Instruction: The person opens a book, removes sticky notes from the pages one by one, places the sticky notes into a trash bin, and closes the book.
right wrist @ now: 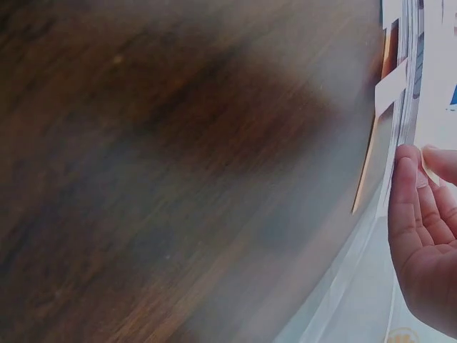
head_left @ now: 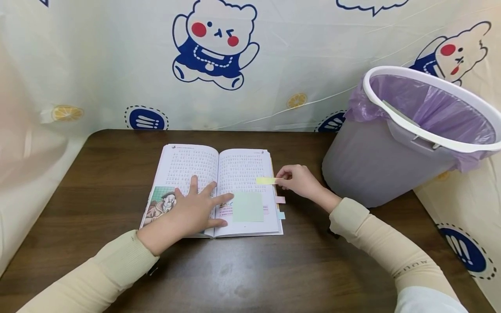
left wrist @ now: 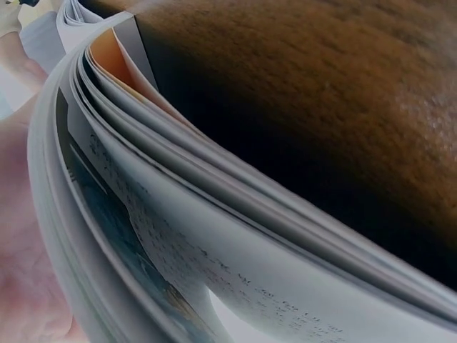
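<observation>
An open book point(head_left: 242, 169) lies on the wooden table, text on both pages and a picture of an old man at the lower left. Across its middle my left hand point(head_left: 194, 211) rests with fingers spread, the fingertips reaching onto the right page. My right hand point(head_left: 297, 179) pinches the end of a yellow sticky tab point(head_left: 265, 180) between thumb and fingers; the tab's other end lies over the right page's outer edge. A pale green sticky note point(head_left: 248, 207) sits low on that page. In the right wrist view, the thumb and fingers point(right wrist: 408, 204) are beside the book's edge.
Pink point(head_left: 280, 200) and blue point(head_left: 281, 215) tabs stick out from the book's right edge. At the right stands a grey bin point(head_left: 372, 161) with a white rim and purple liner. A curtain with cartoon bears point(head_left: 211, 56) hangs behind the table point(head_left: 235, 274).
</observation>
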A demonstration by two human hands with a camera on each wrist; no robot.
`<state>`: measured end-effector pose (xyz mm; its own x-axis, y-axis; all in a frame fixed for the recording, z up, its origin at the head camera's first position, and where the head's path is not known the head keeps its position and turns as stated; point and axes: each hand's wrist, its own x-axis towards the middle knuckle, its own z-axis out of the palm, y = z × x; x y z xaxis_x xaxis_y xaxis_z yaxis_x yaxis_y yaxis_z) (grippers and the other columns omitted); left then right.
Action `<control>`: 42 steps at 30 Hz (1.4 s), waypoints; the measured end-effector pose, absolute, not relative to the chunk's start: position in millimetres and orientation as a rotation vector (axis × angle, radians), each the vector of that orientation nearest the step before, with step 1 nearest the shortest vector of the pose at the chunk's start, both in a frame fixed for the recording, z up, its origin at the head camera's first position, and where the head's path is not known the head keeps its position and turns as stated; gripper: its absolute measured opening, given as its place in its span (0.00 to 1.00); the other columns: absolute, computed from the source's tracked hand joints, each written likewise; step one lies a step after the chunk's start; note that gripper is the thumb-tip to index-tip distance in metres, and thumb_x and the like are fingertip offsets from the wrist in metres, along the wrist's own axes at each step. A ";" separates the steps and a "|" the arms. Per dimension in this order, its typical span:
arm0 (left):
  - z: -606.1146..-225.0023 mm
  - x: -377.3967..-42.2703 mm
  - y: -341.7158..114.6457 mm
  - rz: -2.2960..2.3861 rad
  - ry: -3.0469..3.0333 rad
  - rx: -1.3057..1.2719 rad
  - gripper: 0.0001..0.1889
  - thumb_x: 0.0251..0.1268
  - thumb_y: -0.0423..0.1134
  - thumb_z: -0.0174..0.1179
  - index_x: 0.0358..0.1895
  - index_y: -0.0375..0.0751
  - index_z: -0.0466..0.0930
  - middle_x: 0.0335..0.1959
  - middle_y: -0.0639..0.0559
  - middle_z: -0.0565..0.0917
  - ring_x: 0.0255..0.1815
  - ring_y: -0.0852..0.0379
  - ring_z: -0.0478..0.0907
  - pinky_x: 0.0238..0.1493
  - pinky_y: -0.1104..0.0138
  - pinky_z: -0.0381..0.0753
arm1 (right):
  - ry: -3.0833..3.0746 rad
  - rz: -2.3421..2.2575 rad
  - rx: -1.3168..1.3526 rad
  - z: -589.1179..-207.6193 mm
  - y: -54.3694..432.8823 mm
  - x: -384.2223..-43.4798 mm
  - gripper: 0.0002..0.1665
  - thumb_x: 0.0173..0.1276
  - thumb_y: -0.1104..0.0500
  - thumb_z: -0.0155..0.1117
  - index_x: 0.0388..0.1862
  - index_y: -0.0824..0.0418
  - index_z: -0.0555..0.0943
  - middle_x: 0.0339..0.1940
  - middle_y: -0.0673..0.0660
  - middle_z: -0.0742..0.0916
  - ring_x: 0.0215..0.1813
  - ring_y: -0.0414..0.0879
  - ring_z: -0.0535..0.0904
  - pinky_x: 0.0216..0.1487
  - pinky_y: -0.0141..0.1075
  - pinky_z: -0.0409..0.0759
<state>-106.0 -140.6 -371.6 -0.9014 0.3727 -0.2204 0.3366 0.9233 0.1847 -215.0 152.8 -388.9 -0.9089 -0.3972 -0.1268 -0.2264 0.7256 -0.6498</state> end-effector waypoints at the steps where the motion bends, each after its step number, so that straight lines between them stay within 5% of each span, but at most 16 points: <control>1: -371.4 -105.9 -140.6 0.209 2.831 0.530 0.37 0.62 0.64 0.68 0.74 0.62 0.72 0.75 0.33 0.66 0.72 0.11 0.48 0.50 0.15 0.54 | 2.671 -0.963 -0.491 -388.5 153.1 -214.6 0.05 0.70 0.61 0.72 0.39 0.63 0.87 0.28 0.54 0.85 0.30 0.47 0.80 0.34 0.37 0.79; 12: -371.5 -105.9 -141.7 0.219 2.827 0.530 0.37 0.62 0.63 0.68 0.75 0.62 0.72 0.76 0.33 0.65 0.72 0.12 0.47 0.51 0.15 0.54 | 2.576 -1.092 -0.447 -390.3 158.1 -215.8 0.05 0.69 0.63 0.72 0.40 0.66 0.86 0.31 0.58 0.87 0.31 0.48 0.84 0.39 0.39 0.86; 42: -371.0 -105.4 -142.2 0.237 2.811 0.522 0.37 0.62 0.65 0.67 0.75 0.63 0.71 0.76 0.33 0.64 0.73 0.12 0.46 0.51 0.15 0.53 | 2.541 -1.225 -0.386 -371.0 168.4 -215.9 0.08 0.69 0.64 0.72 0.43 0.68 0.86 0.31 0.60 0.88 0.32 0.51 0.85 0.40 0.38 0.87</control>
<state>-105.4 -142.2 -371.0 -0.8981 0.3725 -0.2339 0.3280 0.9215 0.2081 -215.9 168.4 -371.0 -0.9212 -0.3611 -0.1446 -0.1118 0.6018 -0.7908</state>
